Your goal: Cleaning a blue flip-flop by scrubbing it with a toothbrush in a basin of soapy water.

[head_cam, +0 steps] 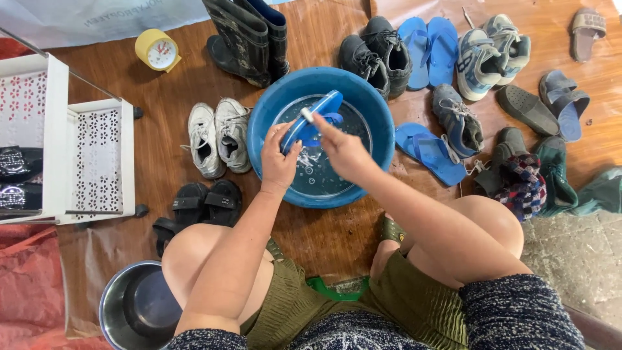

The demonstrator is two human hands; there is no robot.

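Note:
A blue flip-flop (pixel 315 116) is held tilted over a blue plastic basin (pixel 382 129) of soapy water. My left hand (pixel 278 159) grips the flip-flop's near end. My right hand (pixel 342 150) is closed on a small brush with a white tip (pixel 306 115), which rests against the flip-flop's sole. I am squatting, with both knees at the near side of the basin.
Around the basin lie white sneakers (pixel 217 136), black sandals (pixel 197 207), rubber boots (pixel 249 39), black shoes (pixel 376 55), blue flip-flops (pixel 431 48), another flip-flop (pixel 431 152) and grey trainers (pixel 492 52). A white rack (pixel 97 162) stands left, a steel bowl (pixel 136 308) near left, a yellow clock (pixel 157 50) far left.

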